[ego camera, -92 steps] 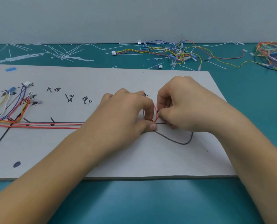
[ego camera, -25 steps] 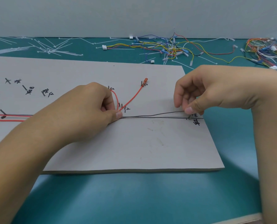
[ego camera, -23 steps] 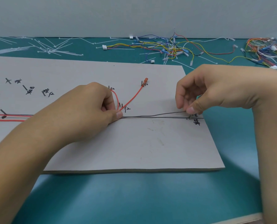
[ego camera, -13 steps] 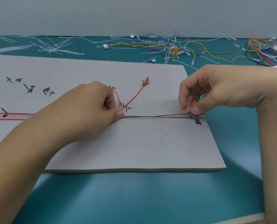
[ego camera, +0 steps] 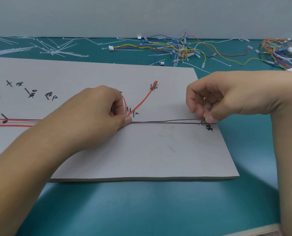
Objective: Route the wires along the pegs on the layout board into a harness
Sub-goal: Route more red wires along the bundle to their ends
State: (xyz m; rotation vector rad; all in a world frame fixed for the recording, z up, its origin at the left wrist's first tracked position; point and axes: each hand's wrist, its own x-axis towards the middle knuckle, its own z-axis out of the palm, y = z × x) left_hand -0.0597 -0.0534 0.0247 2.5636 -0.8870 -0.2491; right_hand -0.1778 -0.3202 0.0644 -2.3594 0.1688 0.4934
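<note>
Grey wire [ego camera: 165, 121] stretched along board [ego camera: 141, 154] | pinched with red wire [ego camera: 141, 101] in left hand [ego camera: 90, 120] fingers | end pinched in right hand [ego camera: 230, 97] fingers

The layout board [ego camera: 141, 159] lies flat on the surface [ego camera: 141, 210]. The left hand [ego camera: 94, 116] rests on the board near its middle, and the right hand [ego camera: 227, 97] is at the board's right edge. A wire [ego camera: 167, 121] runs across the board between the two hands, held at each end. Just behind the left thumb stands a peg [ego camera: 128, 109]. From there a branch wire [ego camera: 141, 101] runs back and right to a second peg [ego camera: 151, 86]. Left of the left hand, a run of wires [ego camera: 14, 122] lies along the board. Behind the board, on the surface, cable ties [ego camera: 53, 50] lie at the left, a tangle of loose wires [ego camera: 181, 48] in the middle, and another bundle [ego camera: 285, 53] at the far right.
</note>
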